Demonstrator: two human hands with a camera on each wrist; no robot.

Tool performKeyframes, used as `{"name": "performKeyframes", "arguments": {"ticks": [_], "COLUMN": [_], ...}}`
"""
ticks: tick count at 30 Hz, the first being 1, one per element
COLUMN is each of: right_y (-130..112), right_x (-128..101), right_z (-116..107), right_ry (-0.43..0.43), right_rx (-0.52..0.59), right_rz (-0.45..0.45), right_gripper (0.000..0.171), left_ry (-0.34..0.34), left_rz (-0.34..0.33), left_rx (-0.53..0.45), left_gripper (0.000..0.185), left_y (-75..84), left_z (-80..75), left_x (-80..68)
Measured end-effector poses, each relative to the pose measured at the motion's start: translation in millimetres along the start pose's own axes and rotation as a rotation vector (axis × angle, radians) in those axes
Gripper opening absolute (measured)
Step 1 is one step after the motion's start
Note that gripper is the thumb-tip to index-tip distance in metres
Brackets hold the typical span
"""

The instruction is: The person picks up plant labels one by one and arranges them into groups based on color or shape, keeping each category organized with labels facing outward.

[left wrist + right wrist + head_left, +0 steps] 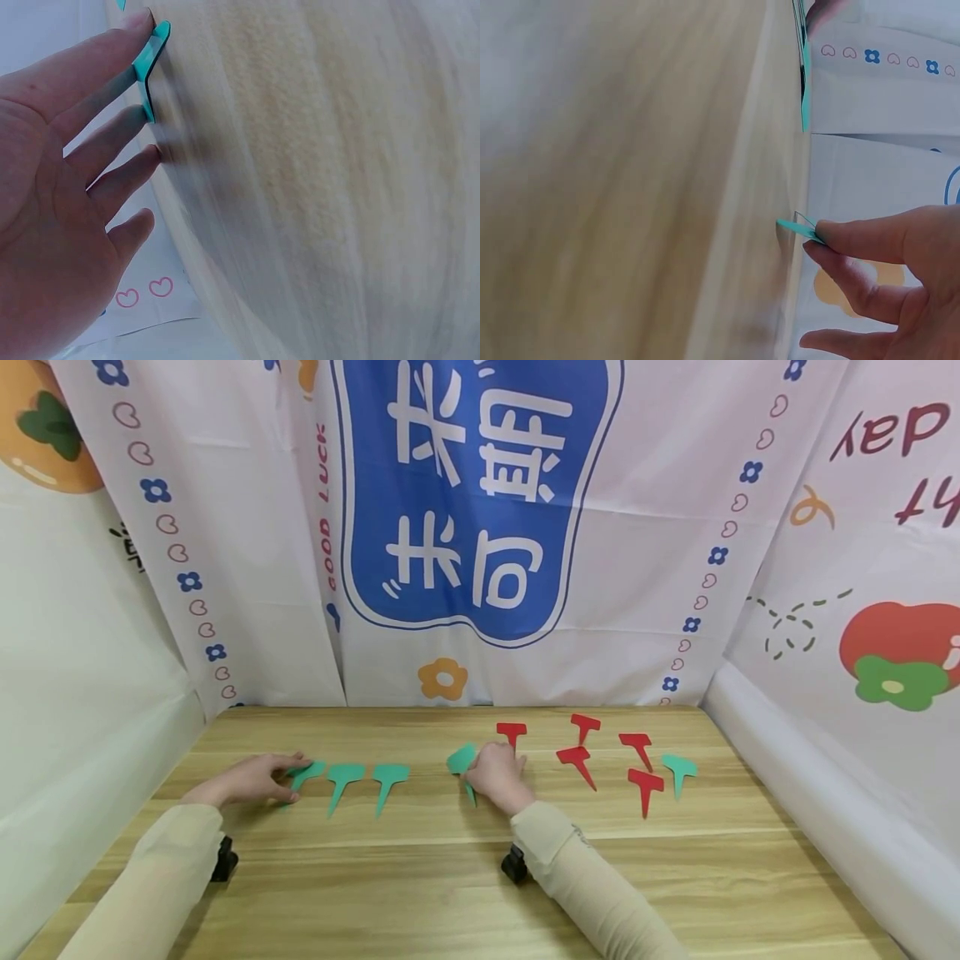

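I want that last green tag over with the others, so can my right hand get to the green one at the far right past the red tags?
Probably not yet: the right hand already pinches a green tag. Otherwise the far-right green tag lies uncovered beside the red tags.

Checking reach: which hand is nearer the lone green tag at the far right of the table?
Right. The right hand sits mid-table, with red tags between it and the lone green tag. The left hand is at the far left, touching another green tag.
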State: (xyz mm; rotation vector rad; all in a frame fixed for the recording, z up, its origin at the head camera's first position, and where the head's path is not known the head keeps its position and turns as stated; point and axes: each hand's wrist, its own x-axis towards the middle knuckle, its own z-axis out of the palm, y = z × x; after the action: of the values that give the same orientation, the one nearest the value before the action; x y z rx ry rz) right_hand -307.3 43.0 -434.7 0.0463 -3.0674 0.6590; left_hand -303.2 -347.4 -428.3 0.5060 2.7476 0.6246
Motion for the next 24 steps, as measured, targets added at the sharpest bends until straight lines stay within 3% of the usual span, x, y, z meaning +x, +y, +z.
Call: {"name": "performKeyframes", "arguments": {"ticks": [6, 13, 19, 24], "right_y": [-8, -14, -20, -25], "right_x": [-1, -2, -2, -2], "right_z": [3, 6, 10, 13], "right_ry": [0.001, 0.026, 0.037, 0.038], "right_rx": [-0.053, -0.091, -0.137, -0.168], "right_rz": [0.011, 0.028, 0.035, 0.026], "right_gripper": [0.035, 0.033, 0.047, 0.049], "left_ry": [0.002, -0.002, 0.002, 0.005], "left_rz": [-0.004, -0.005, 0.004, 0.007], "left_rx": [0.009, 0.0, 0.005, 0.003], "left_gripper": [0.072, 0.073, 0.072, 0.072], "left_y": [0.3, 0.5, 1.4, 2.4], "left_z": [0.0, -0.2, -0.4, -0.5], "left_x": [-0.9, -1.4, -1.6, -1.9]}}
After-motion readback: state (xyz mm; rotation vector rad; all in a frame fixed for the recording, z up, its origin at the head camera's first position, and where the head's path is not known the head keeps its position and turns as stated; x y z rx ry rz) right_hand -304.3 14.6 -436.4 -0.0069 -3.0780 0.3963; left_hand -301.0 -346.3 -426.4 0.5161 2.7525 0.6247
